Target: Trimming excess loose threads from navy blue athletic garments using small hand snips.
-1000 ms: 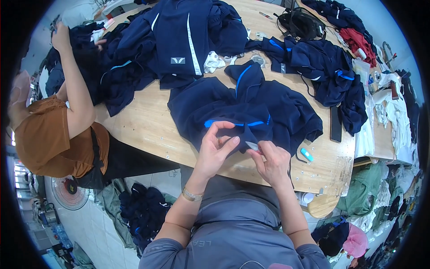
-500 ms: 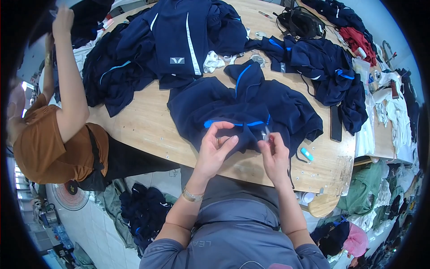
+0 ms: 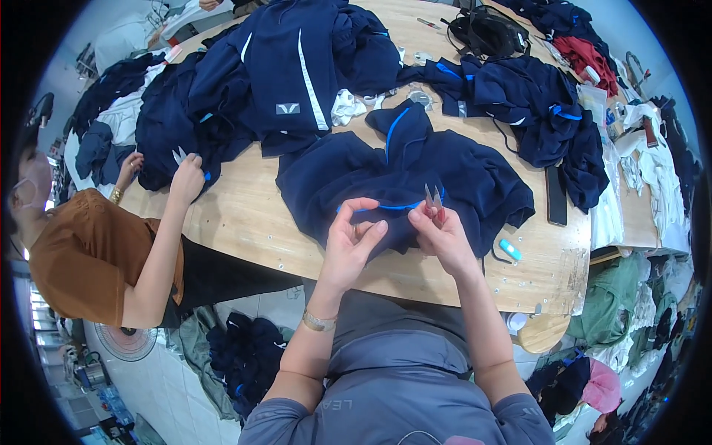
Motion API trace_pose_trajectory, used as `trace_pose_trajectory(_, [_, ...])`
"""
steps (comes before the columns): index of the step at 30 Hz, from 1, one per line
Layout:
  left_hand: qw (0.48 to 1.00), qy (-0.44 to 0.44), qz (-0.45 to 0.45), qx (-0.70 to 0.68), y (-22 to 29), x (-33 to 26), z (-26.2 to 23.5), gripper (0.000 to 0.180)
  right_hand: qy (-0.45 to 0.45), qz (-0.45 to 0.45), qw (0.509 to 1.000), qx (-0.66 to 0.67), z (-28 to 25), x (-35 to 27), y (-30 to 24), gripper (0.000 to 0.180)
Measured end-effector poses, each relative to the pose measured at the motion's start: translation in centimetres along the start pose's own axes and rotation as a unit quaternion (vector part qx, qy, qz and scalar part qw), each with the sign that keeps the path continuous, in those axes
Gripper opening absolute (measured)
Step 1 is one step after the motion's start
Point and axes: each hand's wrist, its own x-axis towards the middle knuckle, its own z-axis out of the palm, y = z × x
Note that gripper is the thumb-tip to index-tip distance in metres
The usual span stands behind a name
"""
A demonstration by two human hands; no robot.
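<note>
A navy garment (image 3: 460, 167) with bright blue trim lies bunched on the table in front of me. My left hand (image 3: 348, 248) is at its near edge, fingers curled at the left end of the trim; the cloth between them is partly hidden. In my right hand (image 3: 449, 241) is a pair of small thread snips (image 3: 433, 196) with red handles, blades pointing up and apart. The right thumb and fingertips meet the trim's right part. A blue strip of trim (image 3: 400, 207) runs between both hands.
At left a co-worker in a brown top (image 3: 89, 252) holds snips (image 3: 179, 155) over navy clothes. More navy garments (image 3: 278, 67) are heaped at the back. To the right lie a phone (image 3: 555, 196), a light-blue small object (image 3: 509, 250) and a black bag (image 3: 489, 33).
My right hand has moved slightly left and closer to the trim, with the snips now upright. The co-worker's raised arms have come down to the clothes on the table.
</note>
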Motion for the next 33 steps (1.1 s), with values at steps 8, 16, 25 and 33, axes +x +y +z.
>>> trace_pose_trajectory(8, [1.0,-0.01,0.0,0.007,-0.2,0.3,-0.3,0.029,0.018,0.01,1.0,0.011,0.1,-0.2,-0.4,0.021])
trace_pose_trajectory(16, [0.996,-0.038,-0.06,-0.06,-0.3,0.3,-0.5,0.024,0.028,0.049,0.996,0.065,0.2,0.1,-0.1,0.027])
trace_pose_trajectory(25, [0.989,-0.059,-0.093,-0.101,0.0,0.2,-0.4,0.027,0.036,0.04,0.997,0.055,0.2,0.1,0.0,0.027])
trace_pose_trajectory(33, [0.958,0.056,0.113,0.259,0.2,-0.5,1.0,0.02,0.09,-0.156,0.978,-0.108,0.7,-0.2,1.2,0.018])
